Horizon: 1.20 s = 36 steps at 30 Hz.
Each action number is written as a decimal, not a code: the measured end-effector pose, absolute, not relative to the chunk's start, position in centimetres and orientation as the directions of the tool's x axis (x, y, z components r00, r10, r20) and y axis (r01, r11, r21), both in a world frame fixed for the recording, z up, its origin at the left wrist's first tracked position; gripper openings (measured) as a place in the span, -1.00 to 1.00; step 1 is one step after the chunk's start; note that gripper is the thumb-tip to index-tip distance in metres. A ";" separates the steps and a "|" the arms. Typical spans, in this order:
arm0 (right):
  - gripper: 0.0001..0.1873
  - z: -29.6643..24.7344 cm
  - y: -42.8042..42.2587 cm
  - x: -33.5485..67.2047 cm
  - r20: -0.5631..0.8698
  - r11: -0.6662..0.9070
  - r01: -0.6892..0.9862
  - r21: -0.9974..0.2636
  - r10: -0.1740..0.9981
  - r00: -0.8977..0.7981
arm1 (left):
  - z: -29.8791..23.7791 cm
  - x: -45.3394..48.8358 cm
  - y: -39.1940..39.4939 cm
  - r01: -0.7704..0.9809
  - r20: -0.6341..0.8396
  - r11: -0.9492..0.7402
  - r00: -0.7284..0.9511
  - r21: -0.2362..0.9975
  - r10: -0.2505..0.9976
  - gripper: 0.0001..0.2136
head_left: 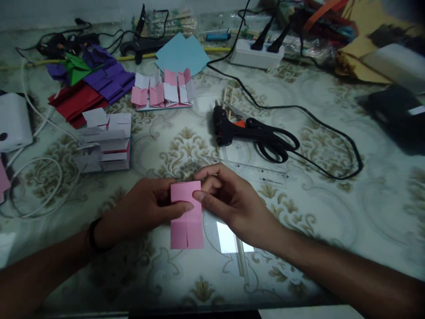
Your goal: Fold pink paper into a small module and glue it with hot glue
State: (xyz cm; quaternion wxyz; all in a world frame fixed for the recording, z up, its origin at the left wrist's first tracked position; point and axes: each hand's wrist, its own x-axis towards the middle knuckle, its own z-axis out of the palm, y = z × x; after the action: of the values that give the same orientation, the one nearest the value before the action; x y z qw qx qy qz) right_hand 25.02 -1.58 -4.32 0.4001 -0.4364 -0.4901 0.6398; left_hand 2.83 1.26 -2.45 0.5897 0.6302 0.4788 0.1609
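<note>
A folded pink paper [186, 221] lies on the patterned table near the front edge, its two flaps meeting along a centre line. My left hand [142, 210] grips its left side, thumb pressed on top of the sheet. My right hand [232, 204] pinches its upper right part between thumb and fingers. Both hands are closed on the paper.
Behind the hands lie a clear ruler [262, 173], a black glue gun [223, 123] and black scissors [274, 141] with a cable looping right. Folded pink-white paper pieces [162, 91], a white folded stack [106, 144], purple and red papers [96, 84], a power strip [257, 55].
</note>
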 end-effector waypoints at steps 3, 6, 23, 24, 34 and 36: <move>-0.77 -4.3 -1.7 25.0 -0.148 -0.180 -0.075 -0.981 0.938 -0.313 | -2.6 2.8 1.1 0.445 -0.362 0.124 0.503 0.887 0.785 -0.77; -0.68 -4.2 -1.6 24.9 -0.177 -0.218 -0.088 -0.972 0.924 -0.338 | -2.4 2.8 1.0 0.442 -0.310 0.081 0.476 0.893 0.823 -0.75; -0.63 -4.5 -1.6 24.9 -0.136 -0.167 -0.117 -0.979 0.962 -0.237 | -3.2 2.4 -0.1 0.349 -0.095 -0.037 0.353 0.936 0.931 -0.89; -0.63 -4.6 -1.6 24.8 -0.111 -0.143 -0.126 -0.982 0.967 -0.228 | -3.3 2.4 -0.2 0.365 -0.099 -0.041 0.358 0.930 0.928 -0.89; -0.69 -4.4 -1.7 24.9 -0.035 -0.057 -0.082 -0.995 0.969 -0.246 | -3.5 2.1 -0.2 0.377 -0.090 -0.039 0.320 0.925 0.943 -0.83; -0.71 -4.4 -1.7 24.9 -0.034 -0.058 -0.089 -0.994 0.967 -0.252 | -3.3 2.2 -0.1 0.369 -0.110 -0.013 0.310 0.929 0.944 -0.79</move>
State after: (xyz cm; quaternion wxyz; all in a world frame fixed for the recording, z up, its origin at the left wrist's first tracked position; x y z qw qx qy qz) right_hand 24.86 -1.70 -4.45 0.4445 -0.4199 -0.5227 0.5941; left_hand 2.17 -0.07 -3.32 0.4859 0.6471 0.5074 0.2960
